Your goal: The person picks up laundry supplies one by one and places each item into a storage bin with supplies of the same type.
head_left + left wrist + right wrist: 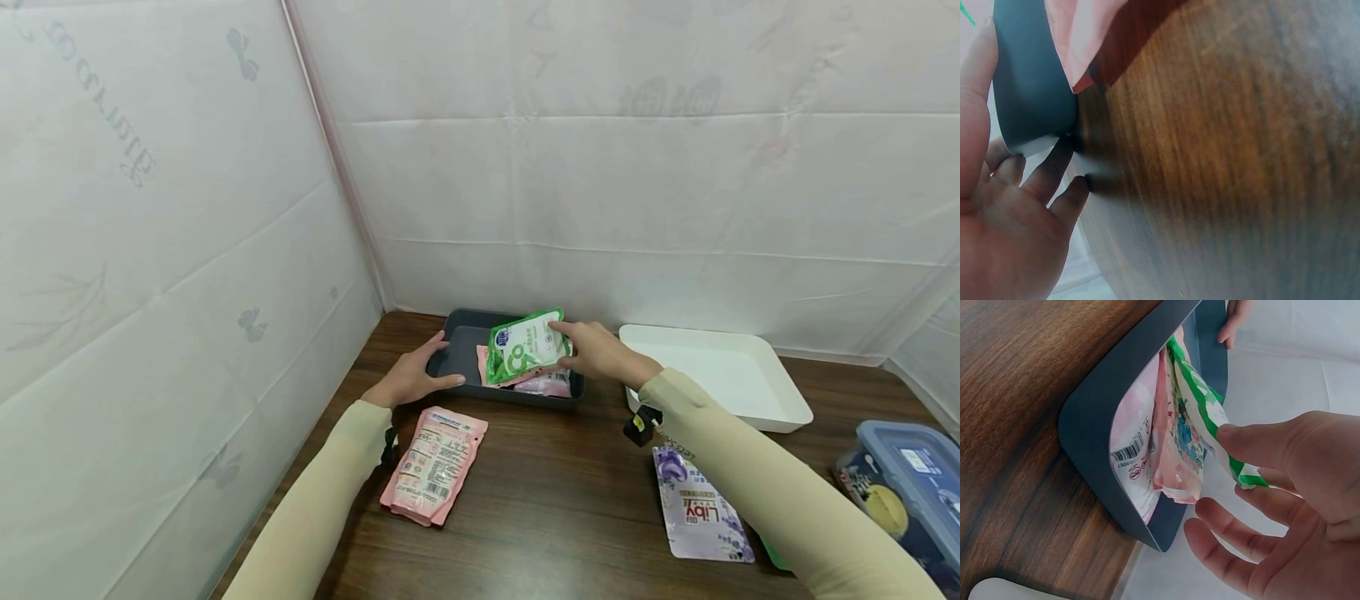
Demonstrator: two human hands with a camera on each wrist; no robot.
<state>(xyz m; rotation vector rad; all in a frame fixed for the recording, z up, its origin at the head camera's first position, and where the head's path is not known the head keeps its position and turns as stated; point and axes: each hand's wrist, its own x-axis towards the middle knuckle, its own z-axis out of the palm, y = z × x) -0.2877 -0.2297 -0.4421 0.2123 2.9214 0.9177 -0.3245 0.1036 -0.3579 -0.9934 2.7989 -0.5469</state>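
A dark grey tray (457, 350) sits near the back wall. At its left end my left hand (408, 377) is spread, with fingers and thumb touching the outer walls around the corner. My right hand (600, 350) pinches the corner of a green and white pouch (528, 343) between thumb and forefinger, the other fingers bent below. That pouch leans over the tray's right half. Under it stand a pink pouch (1179, 450) and a pale purple pouch (1138, 437) with a barcode, both inside the tray. Another pink pouch (435, 467) lies on the table close to my left wrist.
To the right stands a white tray (712, 367). A purple Liby pouch (701, 508) lies beneath my right forearm, with a green edge showing beside it. At far right sits a blue-lidded tub (911, 467). White sheeting (600, 192) hangs behind the wooden table (555, 500).
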